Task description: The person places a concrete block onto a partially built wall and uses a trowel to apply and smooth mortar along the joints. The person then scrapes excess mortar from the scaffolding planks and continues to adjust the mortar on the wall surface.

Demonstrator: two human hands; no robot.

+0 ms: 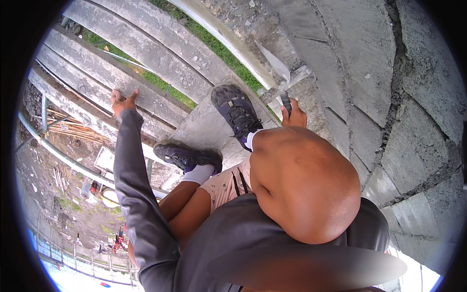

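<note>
My left hand (125, 102) leans on a weathered scaffold plank (160, 106), thumb and fingers apart, with nothing held in it. On the other side, close to the wall, my right hand (295, 114) is closed around the dark ribbed handle of a trowel (286, 103). Its pale pointed blade (276, 62) appears to extend beyond a mortar-crusted crosspiece (288, 83), which partly covers the tool. My bent right knee sits just below that hand and hides its wrist.
At right rises a grey block wall (369, 92) with rough mortar joints. My dark shoes (237, 111) stand on a board (202, 124). Grass (214, 39) shows through gaps between planks. A metal scaffold pipe (73, 168) runs along the left, above ground far below with a pile of sticks (80, 127).
</note>
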